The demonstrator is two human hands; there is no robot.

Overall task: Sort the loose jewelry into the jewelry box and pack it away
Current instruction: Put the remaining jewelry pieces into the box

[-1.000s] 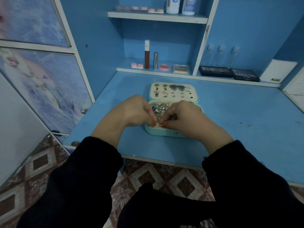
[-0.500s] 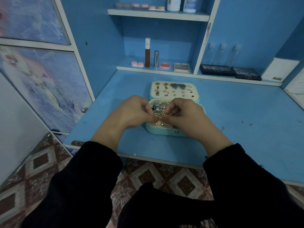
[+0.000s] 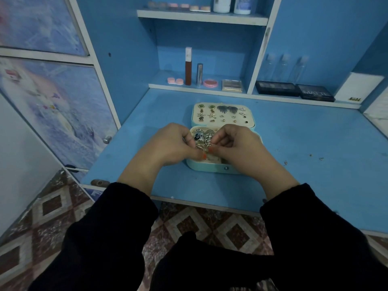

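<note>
Where rings (image 3: 204, 136) sit, mint box (image 3: 210, 168) open

Blue desk (image 3: 294, 143), blue shelves (image 3: 201, 17), patterned tile floor (image 3: 199, 223), dim light

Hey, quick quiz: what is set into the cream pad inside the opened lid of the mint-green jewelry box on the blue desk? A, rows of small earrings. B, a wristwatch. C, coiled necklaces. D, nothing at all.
A: the cream pad in the lid of the mint-green jewelry box carries rows of small earrings, among them starfish shapes and a dark wing-like pair.
</note>
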